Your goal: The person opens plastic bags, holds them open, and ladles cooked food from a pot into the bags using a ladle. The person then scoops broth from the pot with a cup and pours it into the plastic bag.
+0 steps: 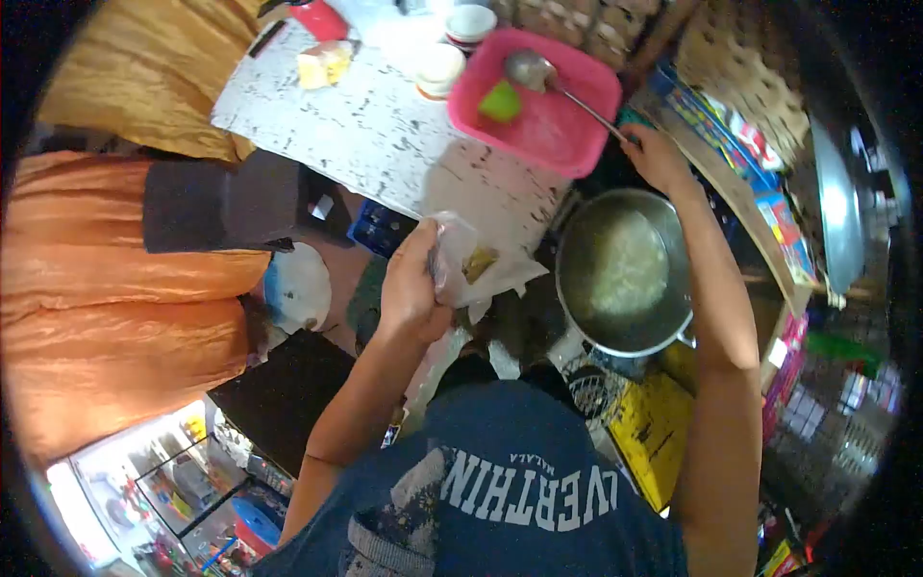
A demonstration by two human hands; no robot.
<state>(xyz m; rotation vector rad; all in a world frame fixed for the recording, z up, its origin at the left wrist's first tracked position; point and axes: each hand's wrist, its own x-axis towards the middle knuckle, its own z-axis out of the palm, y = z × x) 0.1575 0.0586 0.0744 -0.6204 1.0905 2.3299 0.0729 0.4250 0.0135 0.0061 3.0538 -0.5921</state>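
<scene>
My left hand (413,274) is closed on a clear plastic bag (457,240) with a small yellowish-brown lump in it. The bag hangs in front of the table edge. Further right, my right hand (659,159) grips the end of a long-handled metal ladle (530,69), whose bowl rests inside a pink plastic basin (608,91). A bright green piece (500,101) lies in the same basin; its kind is unclear. Below my right forearm stands a large metal pot (567,298) holding pale, cloudy liquid. The forearm hides part of the pot's right rim.
The worn white table (327,144) carries white tubs (439,69), a yellow packet (325,65) and a red container (317,19). Orange cloth (125,327) hangs at left beside a dark brown chair (226,202). A wooden shelf edge runs along the right, near a hanging metal pan (836,207).
</scene>
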